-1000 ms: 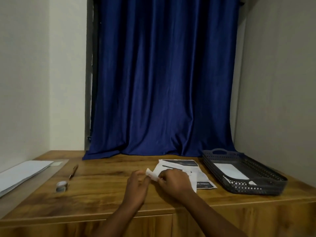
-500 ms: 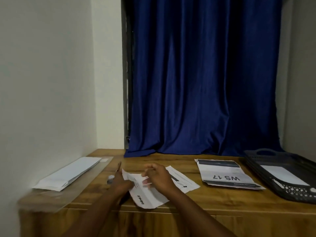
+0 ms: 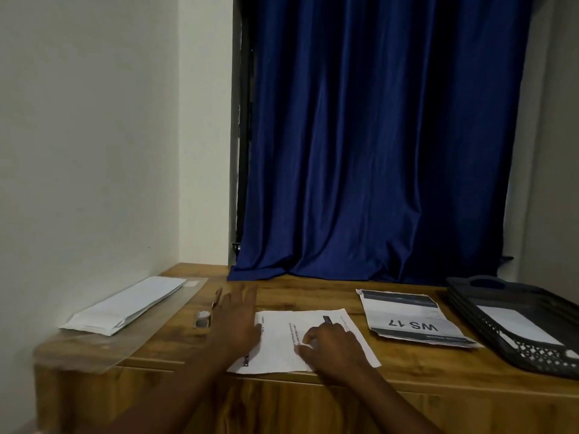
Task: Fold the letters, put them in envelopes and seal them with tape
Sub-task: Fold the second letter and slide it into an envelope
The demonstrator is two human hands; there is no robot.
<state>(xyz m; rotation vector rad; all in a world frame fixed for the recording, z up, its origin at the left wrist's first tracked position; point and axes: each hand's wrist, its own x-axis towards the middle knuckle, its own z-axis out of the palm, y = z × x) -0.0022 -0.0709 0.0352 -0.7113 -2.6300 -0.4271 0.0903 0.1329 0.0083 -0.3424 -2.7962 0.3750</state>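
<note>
- The left hand (image 3: 233,321) is motion-blurred; its fingertips smear over the desk (image 3: 313,286).
- The right hand (image 3: 329,343) covers the near right part of the letter (image 3: 282,336), whose print is too small to read.
- The black tray (image 3: 513,321) at the desk's right end is cut by the right edge.
- Both forearms run off the bottom edge.
- The small object (image 3: 202,318) beside the pen (image 3: 216,296) is too blurred to identify.

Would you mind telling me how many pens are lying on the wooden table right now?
1. The pen lies at the table's left, just beyond the tape roll and beside the left hand. Another could be hidden under the papers or hands.
</note>
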